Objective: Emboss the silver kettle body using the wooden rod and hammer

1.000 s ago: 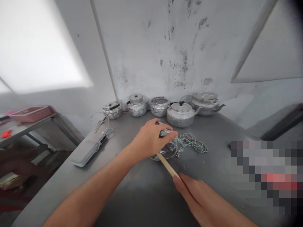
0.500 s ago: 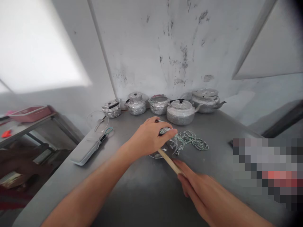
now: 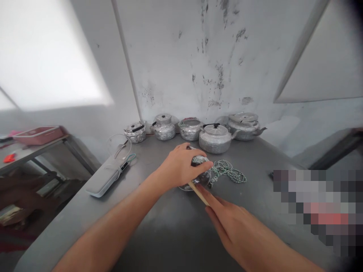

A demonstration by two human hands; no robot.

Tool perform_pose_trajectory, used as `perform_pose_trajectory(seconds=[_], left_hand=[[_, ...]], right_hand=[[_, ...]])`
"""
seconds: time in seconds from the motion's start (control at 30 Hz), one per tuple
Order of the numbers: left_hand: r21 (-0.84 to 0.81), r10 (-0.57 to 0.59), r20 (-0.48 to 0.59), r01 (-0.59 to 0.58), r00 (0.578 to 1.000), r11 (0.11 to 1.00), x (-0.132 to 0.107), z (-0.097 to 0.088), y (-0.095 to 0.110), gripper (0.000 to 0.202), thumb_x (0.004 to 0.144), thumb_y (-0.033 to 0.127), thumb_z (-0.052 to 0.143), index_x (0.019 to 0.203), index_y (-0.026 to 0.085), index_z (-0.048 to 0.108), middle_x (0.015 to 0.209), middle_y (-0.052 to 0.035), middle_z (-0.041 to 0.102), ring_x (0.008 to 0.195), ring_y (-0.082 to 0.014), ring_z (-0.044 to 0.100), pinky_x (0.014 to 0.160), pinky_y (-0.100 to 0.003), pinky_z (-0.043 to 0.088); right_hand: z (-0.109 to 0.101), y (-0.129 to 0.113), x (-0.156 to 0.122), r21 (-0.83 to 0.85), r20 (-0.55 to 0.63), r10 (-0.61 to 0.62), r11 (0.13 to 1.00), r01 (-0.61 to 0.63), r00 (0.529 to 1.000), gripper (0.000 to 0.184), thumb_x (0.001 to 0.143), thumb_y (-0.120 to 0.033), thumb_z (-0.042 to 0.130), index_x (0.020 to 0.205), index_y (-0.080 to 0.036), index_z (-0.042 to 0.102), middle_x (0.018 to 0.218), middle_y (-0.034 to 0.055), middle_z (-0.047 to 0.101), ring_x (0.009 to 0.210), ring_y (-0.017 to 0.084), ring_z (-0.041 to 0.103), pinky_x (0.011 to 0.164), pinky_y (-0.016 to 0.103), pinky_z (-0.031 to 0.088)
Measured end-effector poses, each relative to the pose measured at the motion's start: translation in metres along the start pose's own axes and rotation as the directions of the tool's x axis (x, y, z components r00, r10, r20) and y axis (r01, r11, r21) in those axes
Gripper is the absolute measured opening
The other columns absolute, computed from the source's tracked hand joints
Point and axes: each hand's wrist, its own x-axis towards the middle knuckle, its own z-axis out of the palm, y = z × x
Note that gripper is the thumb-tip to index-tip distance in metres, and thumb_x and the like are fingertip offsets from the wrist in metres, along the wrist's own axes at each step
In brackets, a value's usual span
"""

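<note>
My left hand (image 3: 178, 166) is closed over a small shiny metal lid (image 3: 198, 177) that lies on the grey metal table (image 3: 159, 234); a bundle of green-and-white cord is under its fingers. From there the cord (image 3: 228, 172) trails in loops to the right across the table. My right hand (image 3: 227, 223) grips a thin wooden stick (image 3: 197, 192) whose far end reaches under the lid and my left hand. The right index finger lies stretched along the stick.
Several aluminium kettles (image 3: 215, 138) and pots (image 3: 163, 127) line the back wall. A flat white device (image 3: 103, 181) with cables lies at the table's left edge. A pink tray (image 3: 38, 135) sits on a lower shelf at left. A blurred patch covers the right side.
My right hand has slid forward along the stick towards the lid, so less of the stick shows. My left hand has stayed on the lid.
</note>
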Motion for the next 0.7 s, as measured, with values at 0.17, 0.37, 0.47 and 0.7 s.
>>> perform_pose_trajectory(seconds=[0.17, 0.37, 0.47, 0.7], left_hand=[[0.023, -0.016, 0.001, 0.016, 1.0, 1.0, 0.001, -0.001, 0.002, 0.039, 0.098, 0.057, 0.055, 0.117, 0.029, 0.074, 0.114, -0.0064, 0.071, 0.127, -0.0325, 0.053, 0.102, -0.046, 0.048], [0.017, -0.015, -0.02, 0.015, 1.0, 1.0, 0.0, 0.0, 0.002, 0.036, 0.097, 0.057, 0.058, 0.117, 0.03, 0.074, 0.115, -0.0058, 0.07, 0.128, -0.0312, 0.053, 0.103, -0.044, 0.047], [0.017, -0.016, -0.005, 0.016, 1.0, 1.0, -0.001, 0.0, 0.001, 0.036, 0.098, 0.056, 0.058, 0.118, 0.031, 0.073, 0.119, -0.0049, 0.071, 0.136, -0.0328, 0.048, 0.106, -0.045, 0.046], [0.023, -0.014, 0.001, 0.014, 1.0, 1.0, 0.001, 0.001, -0.001, 0.037, 0.098, 0.059, 0.057, 0.12, 0.034, 0.073, 0.123, -0.0034, 0.07, 0.138, -0.033, 0.046, 0.106, -0.046, 0.045]], right_hand=[[0.004, 0.005, 0.0, -0.057, -0.024, -0.052, 0.997, 0.051, 0.998, 0.067, 0.096, -0.016, 0.037, 0.162, -0.028, 0.032, 0.105, 0.0105, 0.08, 0.076, 0.028, 0.078, 0.075, 0.044, 0.062], [0.004, 0.011, -0.002, -0.035, 0.017, -0.038, 0.999, 0.039, 0.999, 0.067, 0.1, -0.016, 0.028, 0.165, -0.025, 0.019, 0.129, 0.0153, 0.073, 0.094, 0.031, 0.077, 0.079, 0.05, 0.062], [0.005, 0.014, -0.004, 0.069, 0.033, -0.045, 0.997, 0.042, 0.998, 0.063, 0.103, -0.019, 0.024, 0.165, -0.029, 0.018, 0.138, 0.0115, 0.068, 0.11, 0.028, 0.073, 0.09, 0.049, 0.06], [0.013, 0.02, -0.009, 0.07, 0.008, -0.049, 0.996, 0.049, 0.999, 0.063, 0.1, -0.019, 0.035, 0.161, -0.033, 0.033, 0.098, 0.0069, 0.079, 0.078, 0.028, 0.078, 0.076, 0.045, 0.064]])
